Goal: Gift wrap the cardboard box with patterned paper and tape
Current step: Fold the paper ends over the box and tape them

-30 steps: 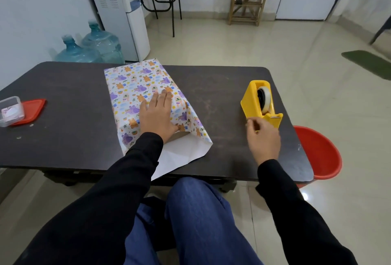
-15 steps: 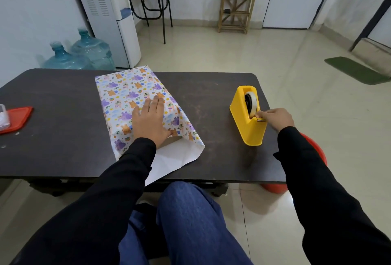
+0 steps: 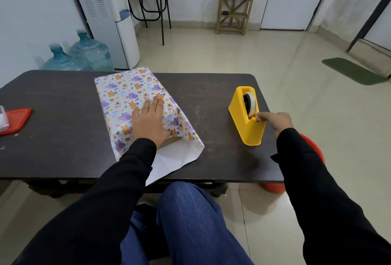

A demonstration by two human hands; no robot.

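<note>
I see a dark table (image 3: 63, 148) with the cardboard box (image 3: 171, 140) lying in the middle of it. The patterned paper (image 3: 124, 95) is folded over the box and covers almost all of it. Only a small brown bit of the box shows at the near end, where the paper is open like a tube. The white inside of the paper sticks out past the near table edge.

The left hand (image 3: 149, 122) lies flat on top of the paper with the fingers stretched out and close together. It presses down and grabs nothing.

The yellow tape holder (image 3: 243, 125) stands on the right side of the table, well apart from the box. A roll of tape (image 3: 250, 103) sits inside it. The right hand (image 3: 275, 121) is at the near side of the holder. Its fingers are curled tight and pinched together at the spot where the tape comes out. I cannot tell for sure if it has the tape end, because that part is too small to see.

A red lid (image 3: 17, 118) lies at the far left of the table. A red tub (image 3: 313, 150) sits on the floor by the right arm.
</note>
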